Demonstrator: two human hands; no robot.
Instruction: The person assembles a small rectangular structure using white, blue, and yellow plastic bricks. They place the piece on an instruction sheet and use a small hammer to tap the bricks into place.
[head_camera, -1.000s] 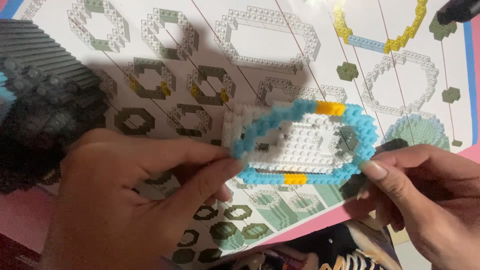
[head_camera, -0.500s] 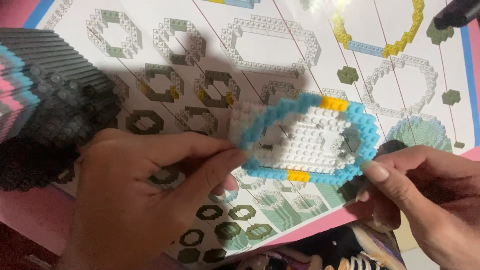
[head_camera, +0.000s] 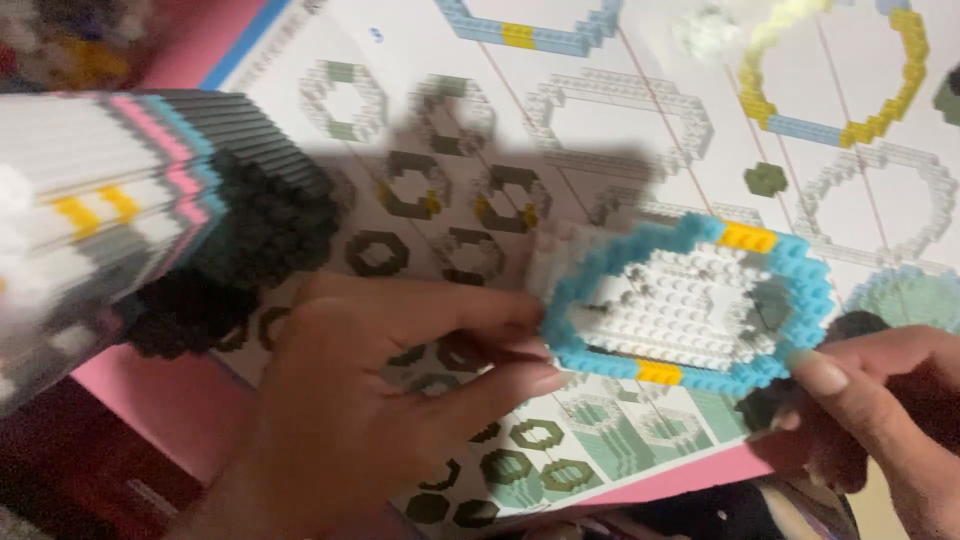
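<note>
Both my hands hold a flat oval piece made of small building bricks (head_camera: 690, 305): a light blue ring with two yellow bits around a white middle. My left hand (head_camera: 380, 390) pinches its left edge between thumb and fingers. My right hand (head_camera: 880, 410) grips its lower right edge, where a dark green part shows. The piece hovers just above a printed instruction sheet (head_camera: 600, 130) that shows rings and hexagons of bricks.
A large brick model (head_camera: 130, 230) with white, black, pink, blue and yellow layers lies at the left, close to my left hand. The sheet rests on a pink surface (head_camera: 170, 400). Dark clutter shows along the bottom edge.
The view has shifted, so the large model at the left now shows its white and coloured layers. The oval piece and both hands keep their grip, sitting slightly lower right in view.
</note>
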